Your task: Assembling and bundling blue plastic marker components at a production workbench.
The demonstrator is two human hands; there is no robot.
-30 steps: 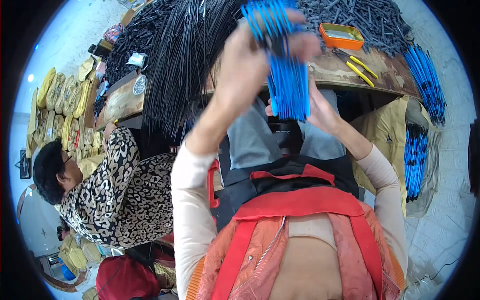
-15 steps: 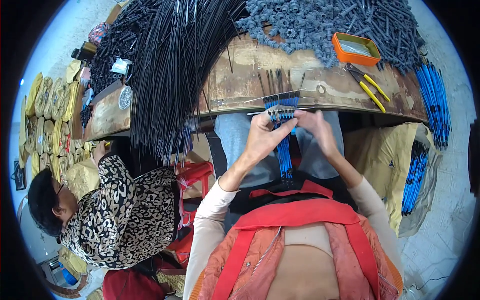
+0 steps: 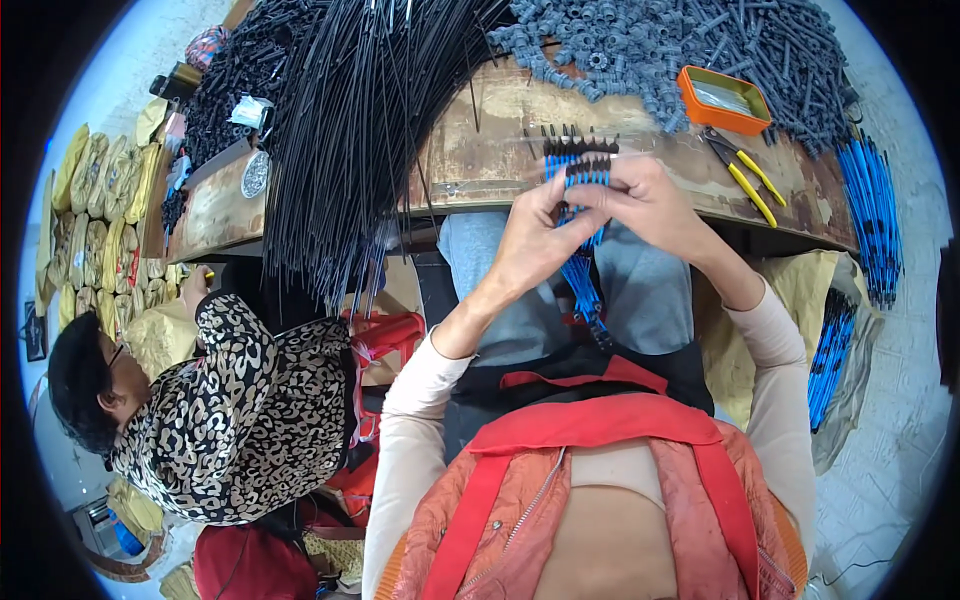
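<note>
At the table's near edge, a bundle of thin blue rods with black tips [image 3: 588,176] is held between both hands, its tips in a row. My left hand [image 3: 535,232] is closed on the bundle from the left, thumb pressed against it. From the right, my right hand [image 3: 660,205] is closed on the same bundle, fingers near its black ends. The bundle's lower part [image 3: 582,285] hangs over my lap. Behind the row, further dark tips stand out over the table, slightly blurred. Just what the fingertips pinch is partly hidden.
On the wooden table [image 3: 480,150] lie long black rods [image 3: 350,130], grey plastic fittings [image 3: 610,60], an orange box [image 3: 725,101] and yellow-handled pliers [image 3: 745,175]. More blue rods [image 3: 872,220] lean at the right edge, above an open sack [image 3: 770,300]. A co-worker [image 3: 240,410] sits at left.
Both hands have risen a little toward the table with the bundle. My right hand, blurred at the bundle's right side before, now grips it. The thin wires across the bundle show less clearly.
</note>
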